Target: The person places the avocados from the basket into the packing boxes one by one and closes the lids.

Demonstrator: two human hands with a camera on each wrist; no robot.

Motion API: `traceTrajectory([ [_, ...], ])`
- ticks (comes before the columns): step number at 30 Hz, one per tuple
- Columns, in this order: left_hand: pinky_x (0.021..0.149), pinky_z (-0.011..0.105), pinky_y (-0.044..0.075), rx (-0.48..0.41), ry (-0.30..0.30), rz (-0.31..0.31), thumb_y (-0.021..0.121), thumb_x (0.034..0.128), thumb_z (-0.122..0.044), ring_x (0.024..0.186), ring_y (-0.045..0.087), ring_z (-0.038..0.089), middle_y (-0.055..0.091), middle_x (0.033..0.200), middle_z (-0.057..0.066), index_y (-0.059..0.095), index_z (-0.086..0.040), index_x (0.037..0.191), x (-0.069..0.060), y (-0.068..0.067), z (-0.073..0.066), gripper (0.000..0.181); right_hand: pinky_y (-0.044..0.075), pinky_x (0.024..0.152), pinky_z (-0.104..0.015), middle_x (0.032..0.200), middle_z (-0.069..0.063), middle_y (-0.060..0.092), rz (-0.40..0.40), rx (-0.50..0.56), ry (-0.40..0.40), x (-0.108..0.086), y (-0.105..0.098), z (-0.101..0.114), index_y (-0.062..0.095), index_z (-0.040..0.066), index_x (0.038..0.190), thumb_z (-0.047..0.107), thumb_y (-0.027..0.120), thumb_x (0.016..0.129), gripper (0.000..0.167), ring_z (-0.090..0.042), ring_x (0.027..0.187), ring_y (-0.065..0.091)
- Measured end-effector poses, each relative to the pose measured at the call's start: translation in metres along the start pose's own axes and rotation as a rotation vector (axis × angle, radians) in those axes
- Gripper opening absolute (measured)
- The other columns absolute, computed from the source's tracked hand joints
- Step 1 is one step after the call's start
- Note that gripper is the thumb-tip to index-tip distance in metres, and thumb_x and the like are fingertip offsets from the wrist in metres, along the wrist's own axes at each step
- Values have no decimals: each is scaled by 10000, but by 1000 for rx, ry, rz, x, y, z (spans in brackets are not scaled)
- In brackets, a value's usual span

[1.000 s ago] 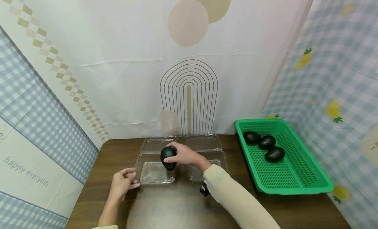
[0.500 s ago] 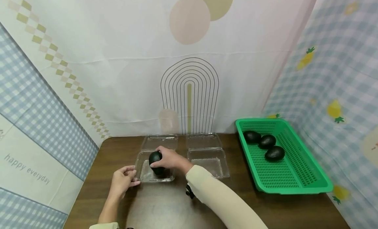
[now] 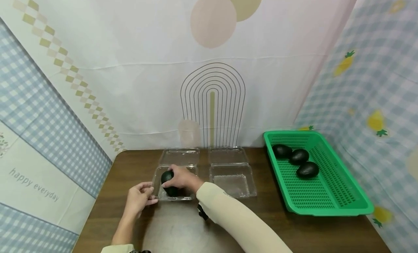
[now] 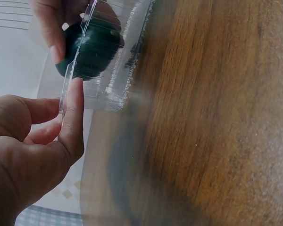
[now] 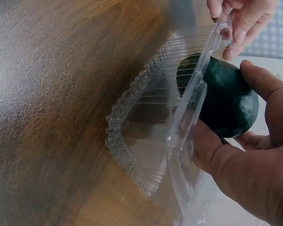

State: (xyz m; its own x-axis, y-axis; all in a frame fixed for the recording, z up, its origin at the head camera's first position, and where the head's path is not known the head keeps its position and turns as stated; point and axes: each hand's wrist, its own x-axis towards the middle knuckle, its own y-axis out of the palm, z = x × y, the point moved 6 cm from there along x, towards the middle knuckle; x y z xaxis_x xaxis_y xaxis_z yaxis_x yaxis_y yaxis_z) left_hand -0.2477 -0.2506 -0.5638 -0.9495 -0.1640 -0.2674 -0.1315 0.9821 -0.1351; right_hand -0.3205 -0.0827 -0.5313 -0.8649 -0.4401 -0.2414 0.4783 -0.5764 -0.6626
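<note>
My right hand (image 3: 183,178) grips a dark green avocado (image 3: 167,177), which is partly inside the left clear plastic clamshell container (image 3: 156,184). In the right wrist view, the thumb and fingers lie around the avocado (image 5: 228,99), with its lower part behind the clear wall. My left hand (image 3: 138,198) pinches the container's front left corner. The left wrist view has its thumb and fingers on either side of the rim (image 4: 68,87). The container's lid (image 3: 180,157) stands open toward the back.
A second clear clamshell container (image 3: 233,186), lid raised, stands just right of the first. Farther right is a green plastic basket (image 3: 330,206) holding three avocados (image 3: 308,170). A patterned cloth (image 3: 147,100) hangs behind the wooden table (image 3: 183,227).
My right hand has moved left and down with the avocado, from above the container's right side into its left part. The left hand stays at the container's corner.
</note>
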Motion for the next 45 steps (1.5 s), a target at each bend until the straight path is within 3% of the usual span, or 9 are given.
traceTrajectory([
  [5, 642, 292, 691, 5, -3, 1, 542, 1017, 64, 672, 605, 132, 637, 916, 130, 511, 177, 1359, -1, 1, -3, 361, 605, 671, -255, 1226, -115, 678, 5, 0, 35, 3, 2, -2, 584, 113, 1361, 350, 862, 842, 635, -213, 963, 653],
  [14, 635, 291, 691, 4, -2, -12, 546, 1012, 72, 673, 607, 135, 628, 904, 132, 522, 174, 1350, -1, 1, -1, 354, 602, 887, -348, 1259, -95, 682, -15, -67, 52, 2, 5, -1, 590, 134, 1367, 380, 862, 837, 645, -246, 1064, 658],
  [19, 645, 297, 693, -2, -1, -3, 547, 1012, 70, 675, 611, 134, 628, 903, 135, 516, 178, 1350, -1, 2, 0, 357, 615, 887, -383, 1232, -118, 686, -35, -49, 82, 1, 9, -1, 583, 105, 1354, 360, 870, 832, 648, -262, 1058, 666],
  [33, 637, 309, 694, -7, 5, -3, 560, 1013, 58, 686, 613, 152, 636, 905, 138, 496, 190, 1361, 2, 1, 3, 378, 628, 916, -401, 1268, -152, 681, -38, -128, 108, -1, 14, 4, 536, 55, 1394, 406, 860, 838, 733, -284, 1135, 673],
  [45, 630, 293, 691, -13, 8, -21, 551, 1001, 83, 663, 600, 124, 628, 899, 132, 517, 189, 1342, 2, 2, 1, 359, 610, 752, -329, 1064, -133, 691, -46, -131, 46, -6, 2, 2, 588, 20, 1224, 369, 876, 819, 608, -247, 940, 672],
])
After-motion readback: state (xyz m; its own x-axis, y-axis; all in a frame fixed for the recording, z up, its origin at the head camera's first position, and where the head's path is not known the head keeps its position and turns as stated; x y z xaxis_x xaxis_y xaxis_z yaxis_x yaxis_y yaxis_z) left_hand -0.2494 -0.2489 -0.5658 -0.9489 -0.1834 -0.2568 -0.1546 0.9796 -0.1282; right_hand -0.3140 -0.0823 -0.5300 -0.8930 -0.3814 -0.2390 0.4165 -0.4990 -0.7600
